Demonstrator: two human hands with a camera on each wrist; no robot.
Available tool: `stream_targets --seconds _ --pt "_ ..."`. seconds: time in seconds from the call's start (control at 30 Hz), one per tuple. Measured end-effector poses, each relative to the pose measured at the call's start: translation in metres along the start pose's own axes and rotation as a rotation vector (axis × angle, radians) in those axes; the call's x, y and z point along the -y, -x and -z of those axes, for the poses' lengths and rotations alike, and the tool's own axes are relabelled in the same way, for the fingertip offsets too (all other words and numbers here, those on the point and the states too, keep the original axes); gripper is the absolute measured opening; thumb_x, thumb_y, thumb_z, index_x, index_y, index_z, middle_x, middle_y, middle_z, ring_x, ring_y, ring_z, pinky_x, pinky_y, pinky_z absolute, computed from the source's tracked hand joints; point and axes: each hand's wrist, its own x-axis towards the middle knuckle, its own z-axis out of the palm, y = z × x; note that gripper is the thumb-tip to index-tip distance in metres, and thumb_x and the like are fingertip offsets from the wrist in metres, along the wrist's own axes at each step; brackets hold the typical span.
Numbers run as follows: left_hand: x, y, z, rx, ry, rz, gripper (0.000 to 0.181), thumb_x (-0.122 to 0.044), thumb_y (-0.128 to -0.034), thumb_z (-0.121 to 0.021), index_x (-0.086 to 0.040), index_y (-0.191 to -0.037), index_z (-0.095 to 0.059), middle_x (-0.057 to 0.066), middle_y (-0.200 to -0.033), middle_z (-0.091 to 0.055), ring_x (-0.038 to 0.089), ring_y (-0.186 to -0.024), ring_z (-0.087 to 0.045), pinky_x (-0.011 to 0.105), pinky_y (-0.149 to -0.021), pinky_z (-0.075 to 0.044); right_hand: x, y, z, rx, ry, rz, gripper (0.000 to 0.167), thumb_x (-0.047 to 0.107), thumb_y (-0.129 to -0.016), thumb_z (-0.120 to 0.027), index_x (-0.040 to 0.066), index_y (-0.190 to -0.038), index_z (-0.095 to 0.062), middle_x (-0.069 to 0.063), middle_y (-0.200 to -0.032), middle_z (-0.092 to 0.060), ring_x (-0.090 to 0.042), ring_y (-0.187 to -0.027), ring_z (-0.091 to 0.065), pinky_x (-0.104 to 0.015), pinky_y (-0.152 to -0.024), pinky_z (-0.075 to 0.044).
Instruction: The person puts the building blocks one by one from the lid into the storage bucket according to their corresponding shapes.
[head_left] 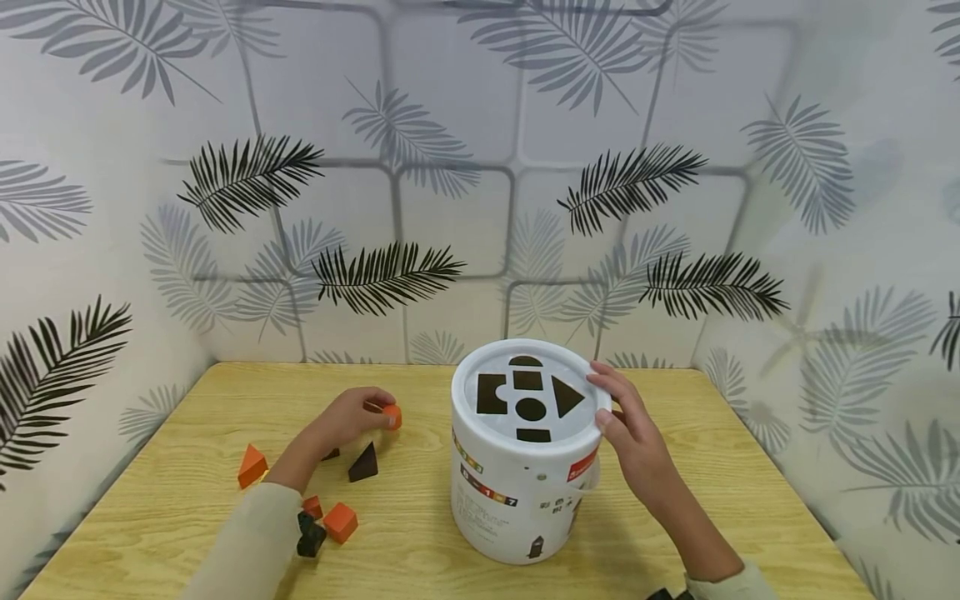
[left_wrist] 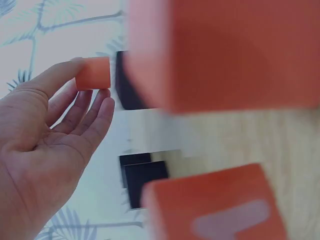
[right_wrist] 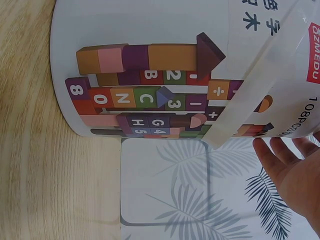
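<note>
In the head view the left hand (head_left: 352, 417) pinches a small orange block (head_left: 393, 416) between thumb and fingers, left of the bucket. The left wrist view shows the same orange block (left_wrist: 95, 73) at the fingertips of the left hand (left_wrist: 60, 120). A white bucket (head_left: 510, 500) stands upright, its white lid with dark shaped holes (head_left: 527, 409) on top. The right hand (head_left: 637, 442) rests on the lid's right rim, fingers on top and thumb at the edge. In the right wrist view, the right hand (right_wrist: 295, 175) touches the bucket (right_wrist: 100, 30), printed with coloured blocks.
Near the left forearm lie an orange triangular block (head_left: 252, 467), a dark triangular block (head_left: 363, 463), an orange cube (head_left: 341, 522) and a smaller red-orange block (head_left: 312, 507). The wooden table (head_left: 405, 550) ends at a leaf-patterned backdrop (head_left: 465, 217) behind and at the sides.
</note>
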Motion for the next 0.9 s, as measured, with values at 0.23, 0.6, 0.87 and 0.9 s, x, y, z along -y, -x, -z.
stream_targets --seconds 0.23,0.6,0.87,0.9 --pt "-0.023 0.004 0.012 -0.010 0.035 -0.052 0.041 -0.023 -0.0981 -0.067 -0.001 -0.132 -0.060 0.018 -0.130 -0.062 0.033 -0.115 -0.063 0.046 -0.092 -0.054 0.001 0.000 -0.001 0.000 -0.005 0.035 0.042 0.009 -0.106 -0.040 0.007 -0.148 -0.044 -0.007 -0.162 -0.029 0.000 -0.142 -0.032 -0.010 -0.101 -0.040" --pt "-0.078 0.022 0.025 -0.024 0.060 -0.130 0.044 -0.029 -0.0981 -0.067 -0.006 -0.135 -0.060 0.013 -0.122 -0.068 0.028 -0.114 -0.065 0.048 -0.096 -0.053 0.001 0.000 -0.002 0.003 -0.009 0.021 0.042 0.010 -0.106 -0.040 0.008 -0.148 -0.043 -0.006 -0.163 -0.028 -0.002 -0.141 -0.035 -0.011 -0.101 -0.041" --pt "-0.125 0.035 0.026 -0.019 0.183 -0.228 0.043 -0.029 -0.0961 -0.070 -0.010 -0.133 -0.061 0.009 -0.124 -0.068 0.025 -0.115 -0.064 0.044 -0.100 -0.053 0.000 0.000 -0.001 -0.003 -0.002 0.003 0.043 0.011 -0.106 -0.041 0.010 -0.149 -0.043 -0.004 -0.162 -0.029 -0.002 -0.141 -0.034 -0.012 -0.101 -0.041" --pt "-0.131 0.037 0.026 -0.012 0.201 -0.243 0.043 -0.029 -0.0960 -0.070 -0.010 -0.133 -0.061 0.009 -0.125 -0.068 0.025 -0.115 -0.064 0.044 -0.099 -0.053 0.001 0.000 -0.001 -0.003 0.002 0.001 0.043 0.011 -0.106 -0.041 0.010 -0.149 -0.043 -0.004 -0.162 -0.029 -0.001 -0.141 -0.034 -0.011 -0.101 -0.041"
